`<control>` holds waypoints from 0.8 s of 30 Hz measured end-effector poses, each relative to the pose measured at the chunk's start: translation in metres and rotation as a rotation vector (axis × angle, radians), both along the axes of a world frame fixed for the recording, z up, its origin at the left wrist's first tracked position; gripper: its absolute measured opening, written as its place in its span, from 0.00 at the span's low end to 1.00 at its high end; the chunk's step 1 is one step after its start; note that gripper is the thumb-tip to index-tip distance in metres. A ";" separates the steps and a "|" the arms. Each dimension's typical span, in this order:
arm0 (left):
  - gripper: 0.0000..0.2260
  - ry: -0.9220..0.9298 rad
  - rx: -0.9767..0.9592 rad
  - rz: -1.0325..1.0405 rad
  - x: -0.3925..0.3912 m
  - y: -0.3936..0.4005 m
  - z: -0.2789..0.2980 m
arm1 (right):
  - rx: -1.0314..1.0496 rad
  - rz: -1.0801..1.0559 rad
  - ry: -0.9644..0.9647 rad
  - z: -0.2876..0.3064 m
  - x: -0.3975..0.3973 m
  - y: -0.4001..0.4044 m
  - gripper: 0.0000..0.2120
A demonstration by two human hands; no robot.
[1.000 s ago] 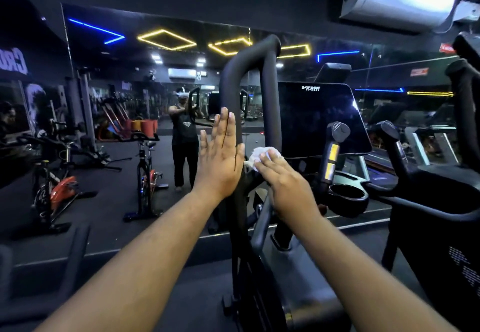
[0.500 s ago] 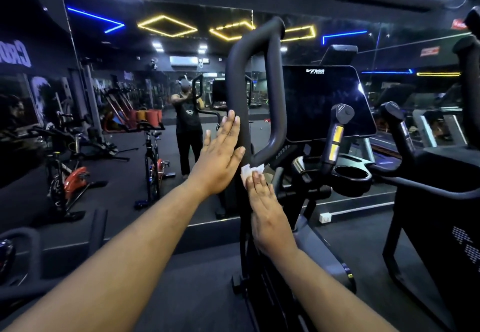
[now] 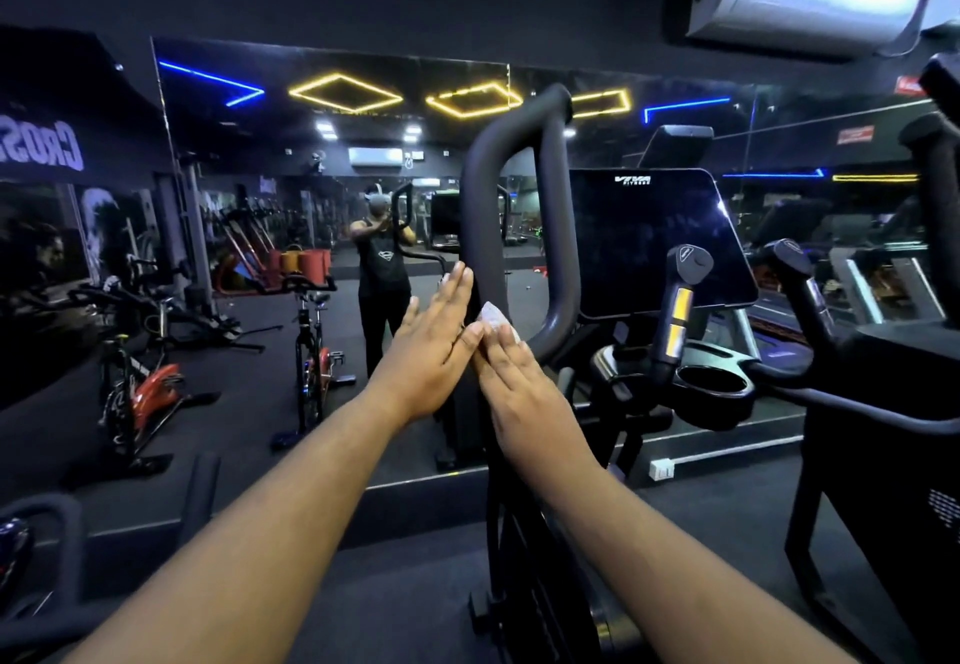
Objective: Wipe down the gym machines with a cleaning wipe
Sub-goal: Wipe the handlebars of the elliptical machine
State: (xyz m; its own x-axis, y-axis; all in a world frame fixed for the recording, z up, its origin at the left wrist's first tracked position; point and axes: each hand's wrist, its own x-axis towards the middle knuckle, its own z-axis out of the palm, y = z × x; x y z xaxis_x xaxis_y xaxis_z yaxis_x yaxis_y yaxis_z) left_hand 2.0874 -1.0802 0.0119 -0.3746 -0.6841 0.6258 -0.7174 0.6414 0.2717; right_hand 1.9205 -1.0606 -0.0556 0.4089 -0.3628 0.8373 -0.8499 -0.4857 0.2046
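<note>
A black looped handlebar of a cardio machine rises in front of me, with a dark console screen to its right. My left hand lies flat with straight fingers against the left side of the loop's upright bar. My right hand presses a small white cleaning wipe with straight fingers onto the same bar, just right of my left hand. Only the wipe's upper edge shows past my fingertips.
A grip with yellow bands and a cup holder sit right of the loop. Another black machine stands at the far right. A wall mirror ahead reflects a person and spin bikes. A dark handle is at lower left.
My right hand slid the wipe from beside the console down the handlebar, then a little back up the left upright. My left hand stayed flat on the bar.
</note>
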 end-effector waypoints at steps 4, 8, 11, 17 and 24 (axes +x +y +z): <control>0.28 -0.168 -0.060 0.083 0.012 0.004 -0.006 | 0.025 0.095 0.088 -0.052 -0.026 0.025 0.27; 0.28 -0.214 -0.131 0.112 0.014 0.000 0.005 | 0.018 0.215 0.023 -0.019 -0.045 0.023 0.24; 0.28 -0.213 -0.184 0.128 0.007 -0.007 0.018 | 0.015 0.243 -0.174 0.031 -0.034 0.001 0.23; 0.28 -0.280 -0.325 0.124 0.003 -0.007 -0.001 | 0.060 0.213 -0.212 -0.030 -0.012 0.001 0.31; 0.26 -0.530 -0.564 0.108 -0.008 0.001 -0.022 | 0.217 0.316 -0.367 -0.132 -0.027 0.038 0.28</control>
